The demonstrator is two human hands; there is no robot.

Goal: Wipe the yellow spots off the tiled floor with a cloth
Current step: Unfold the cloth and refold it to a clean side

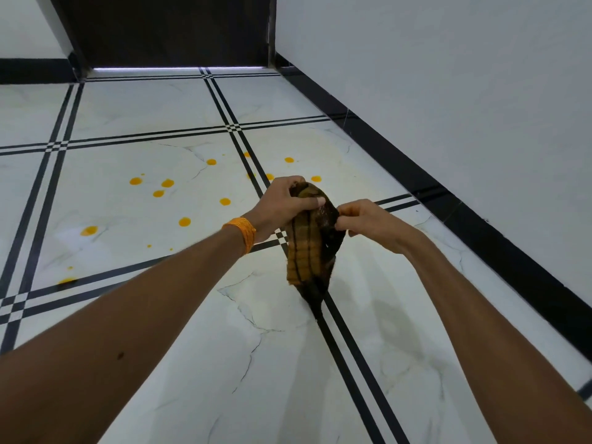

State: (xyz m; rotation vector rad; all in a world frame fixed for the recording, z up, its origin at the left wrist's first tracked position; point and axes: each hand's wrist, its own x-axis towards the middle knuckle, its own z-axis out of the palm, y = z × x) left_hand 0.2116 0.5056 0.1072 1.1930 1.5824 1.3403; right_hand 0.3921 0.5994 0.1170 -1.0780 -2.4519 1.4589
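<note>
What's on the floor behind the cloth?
White floor and black stripes run behind the cloth; one yellow spot shows just past its top. Whatever lies directly behind it is covered.

An indoor passage, likely a home: glossy marble-look tiled floor (153,107), white wall (448,75) right of the fingers (347,222), dark door (166,27) beyond them
</note>
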